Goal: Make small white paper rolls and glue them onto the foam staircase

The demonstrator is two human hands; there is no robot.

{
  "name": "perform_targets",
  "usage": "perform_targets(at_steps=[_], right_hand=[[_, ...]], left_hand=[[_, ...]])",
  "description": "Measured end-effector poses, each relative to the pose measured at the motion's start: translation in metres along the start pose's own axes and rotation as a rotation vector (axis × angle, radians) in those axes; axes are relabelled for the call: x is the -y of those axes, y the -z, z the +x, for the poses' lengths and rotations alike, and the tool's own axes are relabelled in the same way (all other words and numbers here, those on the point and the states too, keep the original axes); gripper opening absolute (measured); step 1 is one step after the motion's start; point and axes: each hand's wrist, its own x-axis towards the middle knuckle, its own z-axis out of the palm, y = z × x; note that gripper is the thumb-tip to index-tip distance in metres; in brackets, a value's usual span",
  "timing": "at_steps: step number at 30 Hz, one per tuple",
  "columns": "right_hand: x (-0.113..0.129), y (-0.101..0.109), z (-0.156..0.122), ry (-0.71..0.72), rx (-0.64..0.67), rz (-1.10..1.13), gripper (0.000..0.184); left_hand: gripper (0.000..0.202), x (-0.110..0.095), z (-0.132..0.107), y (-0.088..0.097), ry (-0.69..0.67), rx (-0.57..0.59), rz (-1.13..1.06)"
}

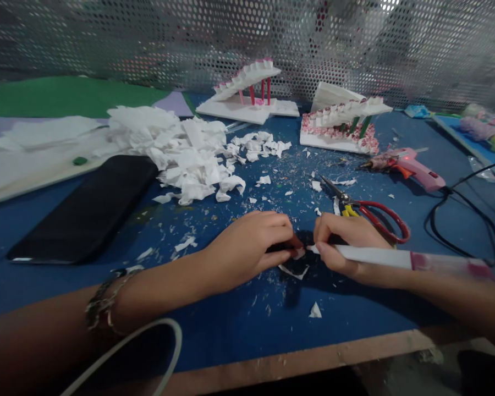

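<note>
White pen with a pink-tinted end (371, 256) slants from just right of centre toward the right edge of the frame, its tip close to the fingertips of the left hand (256, 245). The right hand (350, 242) pinches it between thumb and forefinger near that tip. At the centre, the left grip has thumb and fingertips drawn together beside a dark scrap with a white edge (296, 271); I cannot tell whether they pinch anything. Scissors (342, 196) with red handles lie just behind the right hand, and a pink glue gun (421, 169) sits farther toward the upper right. Torn white paper (185, 148) is heaped left of centre, next to a black smartphone (91, 209). Across the upper middle stand a white stepped model on red posts (247, 82) and another on green posts (340, 118). Small paper bits litter the blue counter (239, 335) between these things.
</note>
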Motion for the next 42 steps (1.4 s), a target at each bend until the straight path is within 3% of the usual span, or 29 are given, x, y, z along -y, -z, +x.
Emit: perform_targets(at_steps=[5, 27, 33, 42], right_hand=[[0.0007, 0.0009, -0.0011, 0.051, 0.025, -0.039, 0.010], [0.0018, 0.0040, 0.0013, -0.001, 0.055, -0.048, 0.012], [0.0028, 0.0016, -0.0011, -0.008, -0.009, 0.026, 0.013], [0.0027, 0.0014, 0.0013, 0.015, 0.033, -0.025, 0.012]], left_hand=[[0.012, 0.0001, 0.0012, -0.0007, -0.004, -0.011, -0.002], [0.013, 0.0013, 0.0029, 0.0062, -0.019, 0.023, -0.100], [0.013, 0.0016, 0.0038, 0.0029, -0.018, -0.029, -0.100], [0.012, -0.0028, 0.0044, 0.0015, 0.023, -0.027, -0.058]])
